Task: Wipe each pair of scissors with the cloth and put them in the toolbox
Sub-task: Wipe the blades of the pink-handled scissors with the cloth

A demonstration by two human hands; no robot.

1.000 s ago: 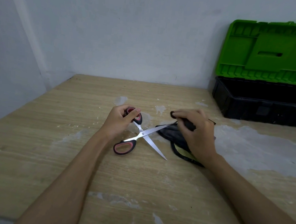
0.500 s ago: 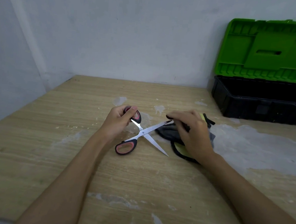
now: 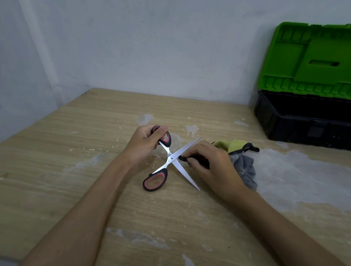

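Scissors (image 3: pixel 172 158) lie splayed open mid-bench, the left hand (image 3: pixel 145 142) pinching the far handle loop, the right hand (image 3: pixel 212 169) clutching the cloth (image 3: pixel 243 168) against a blade. Wiping is underway; next, closing them and carrying them to the toolbox (image 3: pixel 314 125) at the far right corner.

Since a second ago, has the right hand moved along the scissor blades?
Yes. The right hand slid with the cloth from the upper blade tip toward the scissors pivot, away from the toolbox.
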